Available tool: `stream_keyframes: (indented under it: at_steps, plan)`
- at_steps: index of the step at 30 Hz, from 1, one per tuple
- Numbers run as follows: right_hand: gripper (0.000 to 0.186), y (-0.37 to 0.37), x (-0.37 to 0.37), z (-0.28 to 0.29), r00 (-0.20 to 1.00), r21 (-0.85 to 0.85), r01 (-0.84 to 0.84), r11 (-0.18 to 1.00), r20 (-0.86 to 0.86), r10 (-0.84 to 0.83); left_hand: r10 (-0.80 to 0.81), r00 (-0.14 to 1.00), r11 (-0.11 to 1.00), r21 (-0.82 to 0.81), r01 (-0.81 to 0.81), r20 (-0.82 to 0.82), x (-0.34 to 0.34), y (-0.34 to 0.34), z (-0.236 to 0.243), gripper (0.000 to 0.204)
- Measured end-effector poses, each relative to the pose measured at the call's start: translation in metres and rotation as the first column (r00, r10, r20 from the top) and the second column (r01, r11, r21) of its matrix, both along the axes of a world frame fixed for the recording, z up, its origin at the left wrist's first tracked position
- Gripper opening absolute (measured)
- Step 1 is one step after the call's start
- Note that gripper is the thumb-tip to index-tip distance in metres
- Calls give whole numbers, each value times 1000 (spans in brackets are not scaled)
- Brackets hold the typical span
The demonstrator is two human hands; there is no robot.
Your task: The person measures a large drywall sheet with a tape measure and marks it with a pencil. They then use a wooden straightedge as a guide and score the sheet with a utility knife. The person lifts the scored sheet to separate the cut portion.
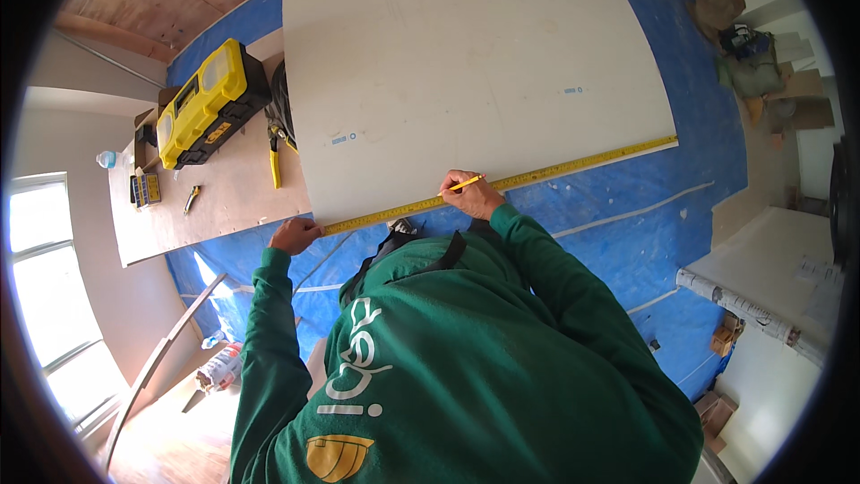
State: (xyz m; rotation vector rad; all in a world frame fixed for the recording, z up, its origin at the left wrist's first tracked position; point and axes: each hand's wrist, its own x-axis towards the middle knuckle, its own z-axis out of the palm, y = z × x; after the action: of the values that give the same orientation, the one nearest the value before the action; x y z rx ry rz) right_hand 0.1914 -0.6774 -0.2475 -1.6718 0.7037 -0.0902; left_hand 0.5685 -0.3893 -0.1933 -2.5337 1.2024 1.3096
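Observation:
A large white board [475, 54] lies flat in front of me. Along its near edge stretches a yellow tape measure blade [573, 164], from the left corner to the right corner. At the left corner my left hand [296, 236] has its fingers closed on the end of the blade. My right hand [475, 197] rests over the near edge, about midway along, and grips a yellow pencil [466, 184]. The pencil's tip points left, close to the blade. Part of the blade is hidden under the right hand.
Left of the board, a plywood surface [242, 197] bears a yellow and black toolbox [210, 103], yellow-handled pliers [275, 157], a utility knife [192, 200] and a small box [144, 189]. Blue sheeting [609, 206] covers the floor. Bags and cardboard [757, 72] lie at far right.

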Motion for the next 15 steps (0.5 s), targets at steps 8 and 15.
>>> stream_keyframes:
  at_steps: [8,15]
  plan:
    - [19,2,2,-2,999,-3,39,999,23,-39,20,999,999,42,-19,-32,1,-1,-1,45]
    - [20,1,0,-3,1000,21,3,1000,-15,-3,63,997,997,54,-61,-43,-1,-1,1,45]
